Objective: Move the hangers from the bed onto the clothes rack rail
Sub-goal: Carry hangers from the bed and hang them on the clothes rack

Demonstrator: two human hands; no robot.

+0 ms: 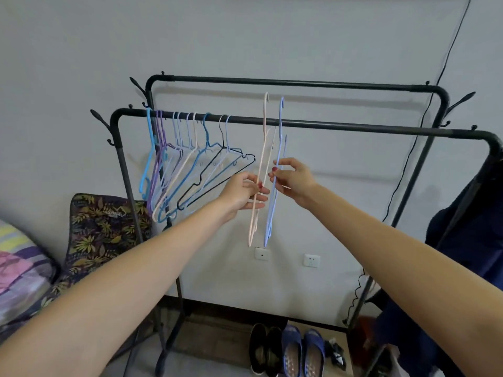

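Observation:
My left hand (243, 192) pinches a pale pink hanger (258, 183), held edge-on with its hook up above the near rail (326, 126) of the black clothes rack. My right hand (292, 178) pinches a light blue hanger (273, 202) beside it, also edge-on, its hook just above the same rail. Neither hook rests on the rail. Several hangers (187, 164) in blue, purple, cream and black hang bunched at the rail's left end. The bed (19, 270) shows at the lower left; no hangers are visible on it.
A second, higher rail (294, 83) runs behind. A leaf-patterned cushion (103, 227) leans by the rack's left post. Dark blue cloth (471, 240) hangs at the right end. Shoes (288, 349) sit on the rack's base shelf. A black cable (424, 115) runs down the wall.

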